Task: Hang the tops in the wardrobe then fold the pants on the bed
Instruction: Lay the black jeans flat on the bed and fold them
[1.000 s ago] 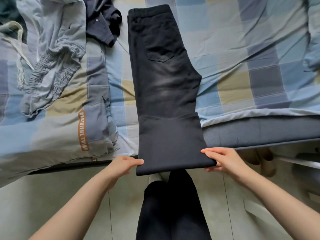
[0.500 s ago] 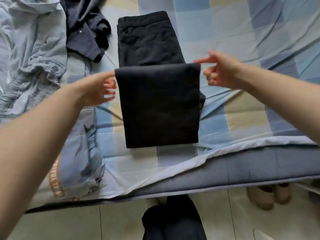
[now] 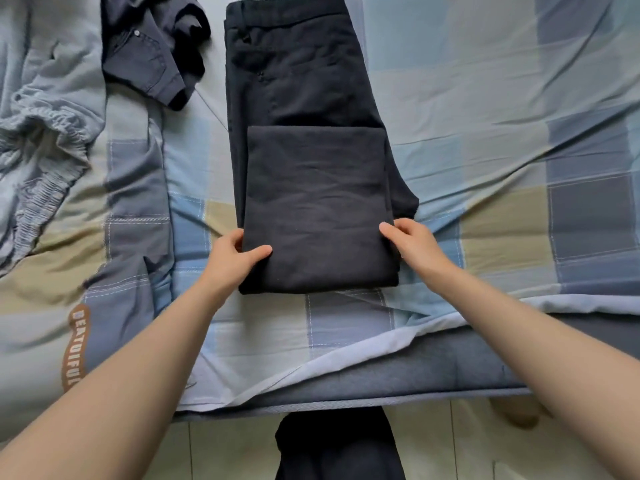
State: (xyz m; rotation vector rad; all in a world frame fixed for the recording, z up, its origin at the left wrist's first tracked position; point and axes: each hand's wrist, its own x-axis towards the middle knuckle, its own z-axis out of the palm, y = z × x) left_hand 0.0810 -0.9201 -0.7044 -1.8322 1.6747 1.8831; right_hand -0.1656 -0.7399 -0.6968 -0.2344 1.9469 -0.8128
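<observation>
Head view: black pants [image 3: 311, 140] lie lengthwise, waistband pointing away

Left hand [image 3: 231, 259] fingers under the black pants [image 3: 313, 209]; waistband top cut by frame edge.

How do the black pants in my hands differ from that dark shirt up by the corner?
The black pants lie flat, legs folded up over the seat; the dark shirt sits crumpled in a heap. The pants are held at both side edges by the left hand and right hand; the shirt is untouched. Both rest on the checked bedsheet.
</observation>
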